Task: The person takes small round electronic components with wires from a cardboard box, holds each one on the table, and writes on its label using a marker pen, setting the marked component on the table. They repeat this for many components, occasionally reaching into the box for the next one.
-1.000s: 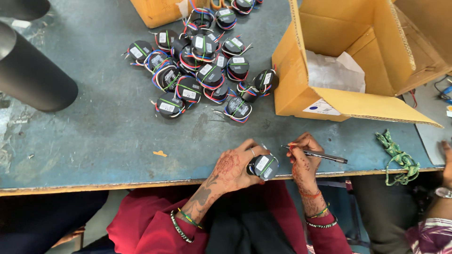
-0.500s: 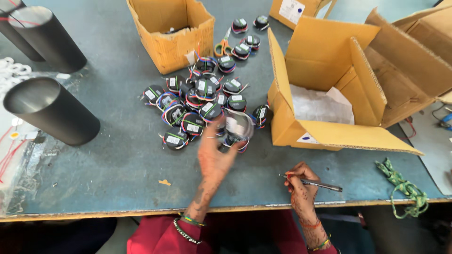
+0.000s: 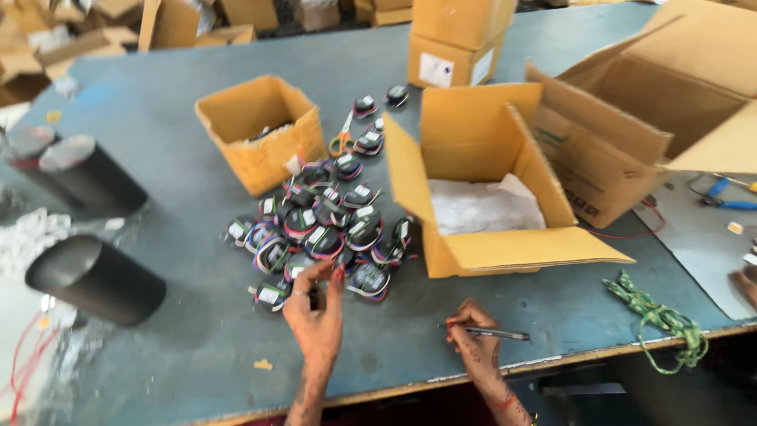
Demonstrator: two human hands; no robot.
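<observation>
Two hands work at the near edge of the blue bench. The left hand reaches into the near side of a heap of small round wound coils with coloured wires. Its grip is narrow, thumb and fingers pinched round one dark coil at the heap's front edge; that coil sits between the fingertips, partly hidden by them. The right hand rests on the bench well to the right of the heap, its grip closed on a slim pen lying level, tip pointing right. Just beyond the heap stands an open cardboard box lined with white paper; a smaller open box stands behind the heap to the left.
</observation>
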